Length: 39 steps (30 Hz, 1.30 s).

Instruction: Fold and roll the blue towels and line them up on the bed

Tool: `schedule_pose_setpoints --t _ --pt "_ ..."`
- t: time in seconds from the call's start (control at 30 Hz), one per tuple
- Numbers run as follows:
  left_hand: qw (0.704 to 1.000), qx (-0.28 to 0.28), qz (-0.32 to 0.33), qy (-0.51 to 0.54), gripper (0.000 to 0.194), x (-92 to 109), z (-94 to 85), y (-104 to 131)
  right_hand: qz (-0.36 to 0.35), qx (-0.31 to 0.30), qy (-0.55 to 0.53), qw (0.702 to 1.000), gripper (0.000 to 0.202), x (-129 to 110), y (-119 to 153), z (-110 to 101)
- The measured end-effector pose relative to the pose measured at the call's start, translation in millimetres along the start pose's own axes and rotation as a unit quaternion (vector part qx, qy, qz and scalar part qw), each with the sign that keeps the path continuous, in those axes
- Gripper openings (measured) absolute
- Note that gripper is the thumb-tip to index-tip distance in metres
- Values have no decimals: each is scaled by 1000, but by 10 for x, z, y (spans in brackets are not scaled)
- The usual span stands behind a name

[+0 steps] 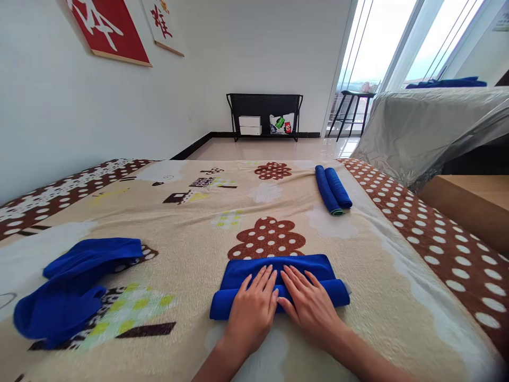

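Observation:
A blue towel (314,265) lies in front of me on the patterned blanket (191,233), its near part rolled up and a flat strip left at the far side. My left hand (254,302) rests on the roll with fingers stretched forward. Beside it, my right hand (306,294) presses the same roll, its fingers extended onto the flat strip. The thumbs are close together in the middle. Two rolled blue towels (333,188) sit side by side toward the far right. To the left lies a crumpled, loose blue towel (79,286).
Plastic sheeting (433,122) covers something on the right, with blue cloth (447,83) on top. Below it stands a brown box (473,201). Against the far wall are a black rack (264,103) with white boxes (249,125) and a black stool (358,95).

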<state>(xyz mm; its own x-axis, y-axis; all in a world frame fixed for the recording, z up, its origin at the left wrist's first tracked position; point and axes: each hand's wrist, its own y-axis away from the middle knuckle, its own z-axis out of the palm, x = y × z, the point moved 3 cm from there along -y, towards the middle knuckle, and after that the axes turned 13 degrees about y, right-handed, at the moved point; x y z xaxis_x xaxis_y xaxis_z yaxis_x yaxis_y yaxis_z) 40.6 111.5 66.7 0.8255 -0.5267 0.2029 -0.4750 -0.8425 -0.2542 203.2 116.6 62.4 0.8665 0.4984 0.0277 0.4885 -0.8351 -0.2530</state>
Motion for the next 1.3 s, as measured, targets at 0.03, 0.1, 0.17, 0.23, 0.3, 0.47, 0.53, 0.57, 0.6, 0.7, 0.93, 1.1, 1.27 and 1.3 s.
schedule_pose_setpoints --t 0.03,0.1,0.17,0.23,0.3,0.47,0.53,0.57,0.6,0.7,0.93,1.1,1.27,1.3 --pt "1000 2 -17 3 45 -75 18 -17 17 -8 1 1000 54 71 -17 30" --pt "998 16 -55 8 47 -276 27 21 47 -22 8 999 55 278 10 80" --pt "995 24 -92 16 48 -474 11 113 68 -35 12 997 55 497 89 110" --pt "991 21 -128 23 49 -616 -17 204 85 -50 11 995 55 662 177 128" --pt "987 11 -157 30 50 -685 -43 260 98 -58 7 993 55 750 238 142" --pt "983 6 -179 44 49 -746 -62 321 97 -38 3 995 52 830 305 183" --pt "982 14 -186 36 48 -812 -73 391 93 -30 11 995 51 889 355 184" --pt "983 26 -182 26 47 -845 -95 437 92 -25 18 995 51 919 390 170" --pt "984 47 -170 11 46 -866 -136 487 92 -16 28 995 51 943 428 141" --pt "988 124 -81 -38 42 -792 -332 619 71 35 61 995 47 911 544 -23" --pt "992 117 42 -4 55 -159 -360 642 -4 124 63 990 43 465 645 -202" --pt "990 143 -2 -19 56 -171 -104 536 30 158 36 986 48 422 544 -8" --pt "998 52 -25 -14 37 -278 -272 350 67 141 -44 987 34 495 435 -91" --pt "999 18 -36 -6 33 -276 -312 330 68 119 -57 989 29 493 430 -125"
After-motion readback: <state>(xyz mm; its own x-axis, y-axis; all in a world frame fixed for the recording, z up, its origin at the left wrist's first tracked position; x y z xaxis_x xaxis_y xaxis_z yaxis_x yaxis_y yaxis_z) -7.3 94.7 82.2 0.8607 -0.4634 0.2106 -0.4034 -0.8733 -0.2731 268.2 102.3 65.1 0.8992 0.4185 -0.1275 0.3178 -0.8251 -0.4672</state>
